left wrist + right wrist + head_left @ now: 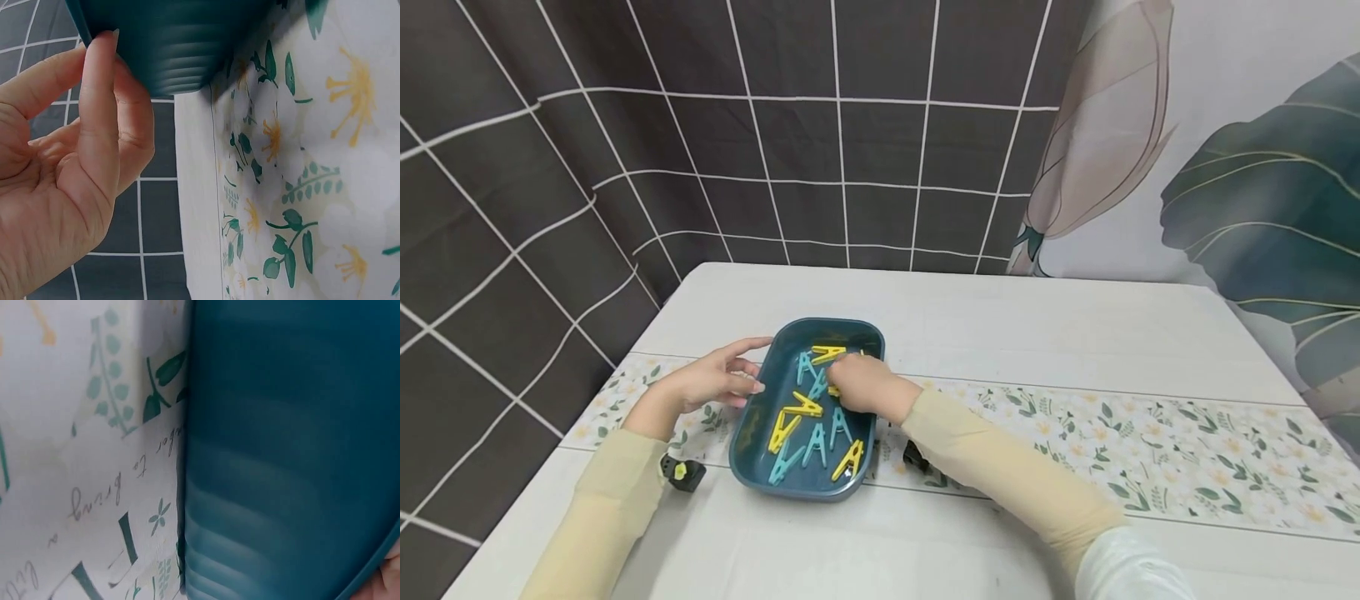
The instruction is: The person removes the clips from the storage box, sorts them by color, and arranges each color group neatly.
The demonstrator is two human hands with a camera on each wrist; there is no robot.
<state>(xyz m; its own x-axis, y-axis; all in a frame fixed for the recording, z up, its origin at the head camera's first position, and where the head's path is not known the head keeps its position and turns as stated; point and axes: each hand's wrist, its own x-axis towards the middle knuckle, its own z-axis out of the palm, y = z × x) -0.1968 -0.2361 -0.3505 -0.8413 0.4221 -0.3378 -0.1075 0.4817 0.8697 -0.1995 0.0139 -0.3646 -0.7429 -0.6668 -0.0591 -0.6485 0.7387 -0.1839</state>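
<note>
Clips (808, 409) in yellow and light blue are scattered across the floor of a dark teal tray (805, 492), which is set on a white table (1000, 333), partly over its floral band (1075, 442). The tray's left side is touched by the left hand (711, 382), whose thumb and index finger are spread along the rim. The right hand (867, 383) is held inside the tray, near its right side, among the clips; its fingertips are hidden, so whether a clip is pinched cannot be told. Both forearms are covered by pale yellow sleeves (1000, 467). Behind, a dark cloth (880, 142) is crossed by white lines
</note>
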